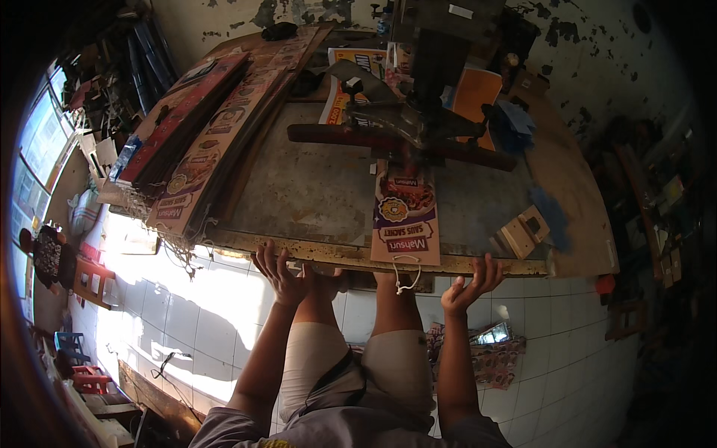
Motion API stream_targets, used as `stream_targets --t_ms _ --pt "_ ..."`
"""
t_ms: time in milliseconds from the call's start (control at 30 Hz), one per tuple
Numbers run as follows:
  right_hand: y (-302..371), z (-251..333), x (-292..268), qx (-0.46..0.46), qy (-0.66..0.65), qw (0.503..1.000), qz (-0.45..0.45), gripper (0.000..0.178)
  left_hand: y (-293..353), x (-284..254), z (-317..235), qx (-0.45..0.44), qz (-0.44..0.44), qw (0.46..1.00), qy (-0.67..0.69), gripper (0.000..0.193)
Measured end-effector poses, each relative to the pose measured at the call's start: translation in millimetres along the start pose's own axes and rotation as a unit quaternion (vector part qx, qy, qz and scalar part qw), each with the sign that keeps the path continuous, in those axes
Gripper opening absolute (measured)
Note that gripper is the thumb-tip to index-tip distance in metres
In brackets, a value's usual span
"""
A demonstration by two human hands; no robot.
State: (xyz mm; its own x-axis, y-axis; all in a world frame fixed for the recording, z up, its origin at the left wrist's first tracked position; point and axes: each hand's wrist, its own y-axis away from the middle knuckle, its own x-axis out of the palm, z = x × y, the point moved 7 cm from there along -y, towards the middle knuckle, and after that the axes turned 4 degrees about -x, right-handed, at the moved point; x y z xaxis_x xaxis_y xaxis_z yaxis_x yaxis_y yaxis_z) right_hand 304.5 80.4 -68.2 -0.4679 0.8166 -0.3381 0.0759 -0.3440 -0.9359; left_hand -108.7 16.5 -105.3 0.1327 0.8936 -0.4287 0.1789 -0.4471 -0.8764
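Observation:
My left hand (279, 275) rests at the near edge of the worktable (299, 201), fingers stretched upward and apart, holding nothing. Farther right along the same edge is my right hand (472, 288), its fingers also extended and empty. Between them a long printed card strip (406, 216) in brown, purple and red lies on the metal tabletop. Its near end hangs slightly past the edge, with a white string loop (403, 275) dangling from it. The strip's far part disappears beneath a dark press machine (418, 119) with a long crossbar (328, 134).
Stacked printed strips (209, 142) with strings cover the table's left side. A small wooden block (521, 233) lies near blue smears at the right. Orange and yellow printed sheets (476, 97) stand behind the press. Patterned material (497, 362) lies on the tiled floor by my legs.

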Motion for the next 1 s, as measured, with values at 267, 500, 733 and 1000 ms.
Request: stream_targets --t_ms 267,500,733,1000 --pt "-1 3 -5 0.029 0.001 0.999 0.015 0.051 2 -2 0 -0.006 0.009 1.000 0.014 0.083" --pt "-45 39 -17 0.012 0.032 0.987 0.158 0.055 2 -4 2 -0.032 0.022 0.999 0.028 0.079" --pt "-114 106 11 -0.057 -0.195 0.926 0.318 0.054 1 -5 2 -0.043 0.037 0.998 0.040 0.075" --pt "-111 106 22 -0.061 -0.201 0.915 0.344 0.059 -6 -16 -2 -0.059 0.077 0.994 0.051 0.063"
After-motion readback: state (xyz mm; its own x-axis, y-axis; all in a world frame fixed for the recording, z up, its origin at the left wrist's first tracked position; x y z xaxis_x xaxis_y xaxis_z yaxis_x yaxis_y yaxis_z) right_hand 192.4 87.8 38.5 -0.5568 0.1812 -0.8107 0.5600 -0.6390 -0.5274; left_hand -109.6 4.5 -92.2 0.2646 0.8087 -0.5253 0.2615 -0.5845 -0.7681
